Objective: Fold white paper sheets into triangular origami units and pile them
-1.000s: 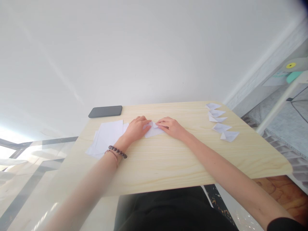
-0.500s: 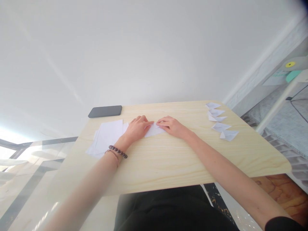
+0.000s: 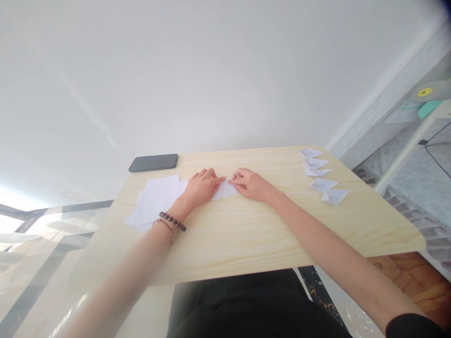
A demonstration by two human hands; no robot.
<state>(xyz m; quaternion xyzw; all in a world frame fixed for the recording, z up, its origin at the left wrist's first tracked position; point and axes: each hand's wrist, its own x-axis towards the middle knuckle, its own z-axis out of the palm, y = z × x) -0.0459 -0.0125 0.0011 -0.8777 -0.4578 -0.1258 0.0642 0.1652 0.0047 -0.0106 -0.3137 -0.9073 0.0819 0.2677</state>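
Observation:
A small white folded paper (image 3: pixel 225 191) lies on the light wooden table (image 3: pixel 246 234) between my hands. My left hand (image 3: pixel 201 188) rests on its left part, fingers stretched forward and pressing down. My right hand (image 3: pixel 251 183) lies on its right part, fingers curled with the tips pinching the paper's top edge. The fingertips of both hands nearly meet. A beaded bracelet is on my left wrist.
A stack of white sheets (image 3: pixel 155 199) lies left of my left hand. A dark phone (image 3: pixel 154 162) sits at the table's far left corner. Several folded white paper pieces (image 3: pixel 322 176) lie in a row along the far right side. A wall stands close behind the table.
Both hands have stayed on the paper; the small raised flap between the fingertips has been pressed flat. The view has shifted slightly.

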